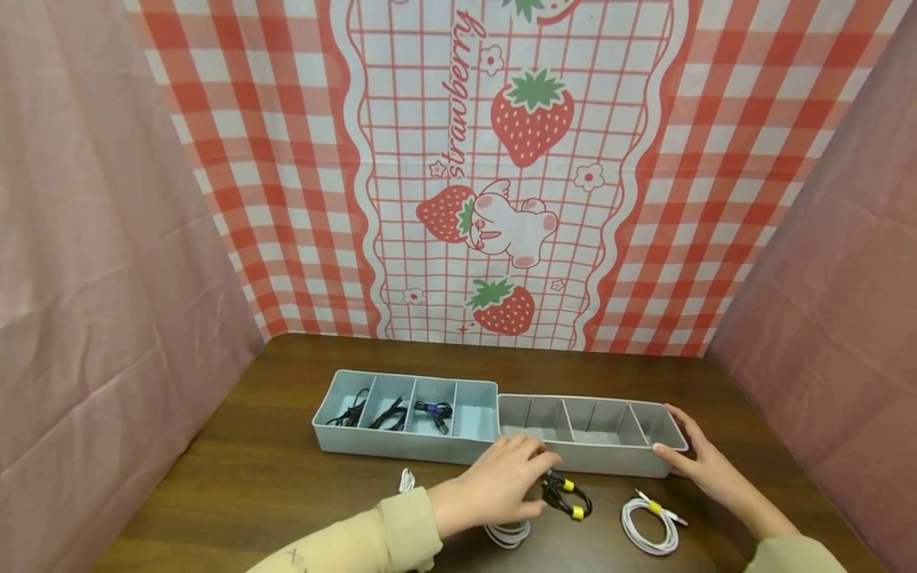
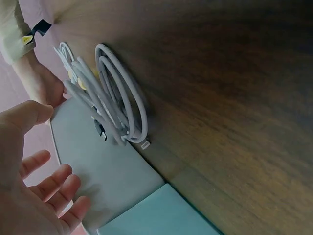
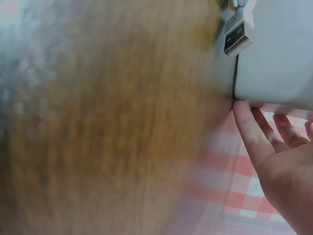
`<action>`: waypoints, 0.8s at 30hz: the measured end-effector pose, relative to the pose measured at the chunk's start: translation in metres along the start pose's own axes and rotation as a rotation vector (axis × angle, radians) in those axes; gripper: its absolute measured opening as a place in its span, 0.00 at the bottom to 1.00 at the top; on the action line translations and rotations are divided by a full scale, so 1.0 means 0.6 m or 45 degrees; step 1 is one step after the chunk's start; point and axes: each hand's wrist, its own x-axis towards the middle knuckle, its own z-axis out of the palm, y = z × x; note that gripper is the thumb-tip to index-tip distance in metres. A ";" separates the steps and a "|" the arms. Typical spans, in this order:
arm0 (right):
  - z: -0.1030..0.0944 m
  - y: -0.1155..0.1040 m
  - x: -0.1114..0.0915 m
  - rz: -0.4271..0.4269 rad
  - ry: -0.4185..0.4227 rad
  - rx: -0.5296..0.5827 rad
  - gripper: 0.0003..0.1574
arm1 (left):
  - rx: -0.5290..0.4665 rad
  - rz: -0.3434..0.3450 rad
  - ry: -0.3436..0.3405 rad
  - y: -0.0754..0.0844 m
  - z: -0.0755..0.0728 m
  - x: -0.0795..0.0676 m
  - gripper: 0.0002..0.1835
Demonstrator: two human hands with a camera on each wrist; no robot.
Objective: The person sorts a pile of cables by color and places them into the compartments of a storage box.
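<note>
My left hand (image 1: 497, 481) hovers over the table in front of the boxes, its fingers loosely bent and holding nothing. Beside its fingertips lies a black cable (image 1: 566, 495) bundled with yellow ties. Partly hidden beneath that hand is a coiled white cable (image 1: 507, 535), which looks large and greyish as a cable coil (image 2: 120, 98) in the left wrist view. My right hand (image 1: 712, 469) grips the right end of the grey divided box (image 1: 595, 460), thumb at the front and fingers along the end wall. In the right wrist view, those fingers (image 3: 254, 137) touch the box's end.
A blue divided box (image 1: 401, 447) adjoins the grey one on the left; black cables (image 1: 390, 414) lie in three of its compartments. On the table are a white cable coil with a yellow tie (image 1: 650, 525) and a small white cable (image 1: 407, 480). A checked cloth (image 1: 301, 239) hangs behind.
</note>
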 end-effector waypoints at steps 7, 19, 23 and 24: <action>0.000 -0.001 0.000 0.007 -0.013 -0.001 0.46 | 0.007 0.039 -0.085 0.005 0.013 0.011 0.31; -0.002 -0.003 0.002 0.002 -0.028 0.046 0.47 | 0.028 0.072 -0.214 0.014 0.023 0.028 0.31; -0.003 -0.004 0.001 0.016 -0.039 0.043 0.47 | 0.060 0.078 -0.226 0.013 0.026 0.034 0.31; -0.003 -0.004 0.001 0.017 -0.041 0.043 0.47 | 0.066 0.076 -0.231 0.013 0.026 0.035 0.31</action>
